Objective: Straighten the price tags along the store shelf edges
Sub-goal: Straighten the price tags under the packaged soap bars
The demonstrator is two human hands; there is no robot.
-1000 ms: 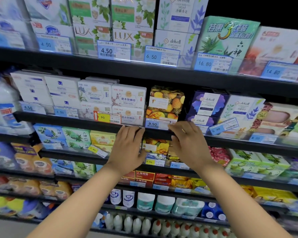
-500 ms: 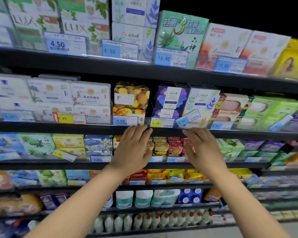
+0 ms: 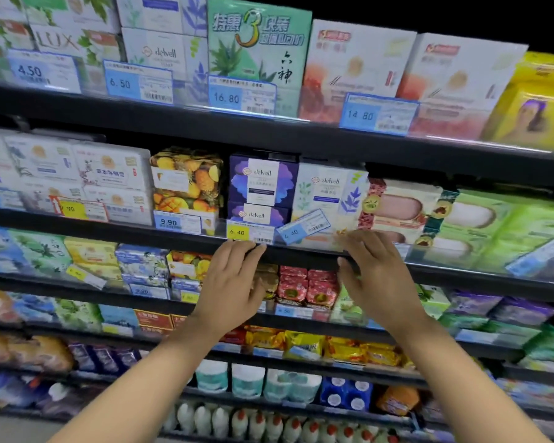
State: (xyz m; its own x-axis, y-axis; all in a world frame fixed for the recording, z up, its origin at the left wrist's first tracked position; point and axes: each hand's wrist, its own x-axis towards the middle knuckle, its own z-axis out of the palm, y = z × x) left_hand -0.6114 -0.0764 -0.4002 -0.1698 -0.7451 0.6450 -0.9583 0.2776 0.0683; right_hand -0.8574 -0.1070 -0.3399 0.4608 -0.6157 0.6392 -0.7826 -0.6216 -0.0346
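Observation:
A blue 6.40 price tag (image 3: pixel 303 226) sits tilted, right end up, on the black edge (image 3: pixel 109 224) of the second shelf, in front of the delvell boxes. Left of it a yellow 6.40 tag (image 3: pixel 249 232) lies level. My left hand (image 3: pixel 234 284) is raised with fingers straight, fingertips touching the shelf edge just under the yellow tag. My right hand (image 3: pixel 373 278) is raised to the right of the tilted tag, fingers straight at the clear tag strip, thumb on the shelf edge. Another blue tag (image 3: pixel 537 256) farther right is also tilted.
Soap boxes fill the shelves. The top shelf carries level tags 4.50 (image 3: pixel 42 71), 6.50 (image 3: pixel 138 83), 16.80 (image 3: pixel 241 96) and 14.80 (image 3: pixel 378 115). A 9.90 tag (image 3: pixel 176 221) sits left of my hands. A yellow tag (image 3: pixel 85 276) on the third shelf is slanted.
The view and both hands have shifted right along the second shelf, from the 9.90 tag to the two 6.40 tags. My hands now bracket the tilted blue tag.

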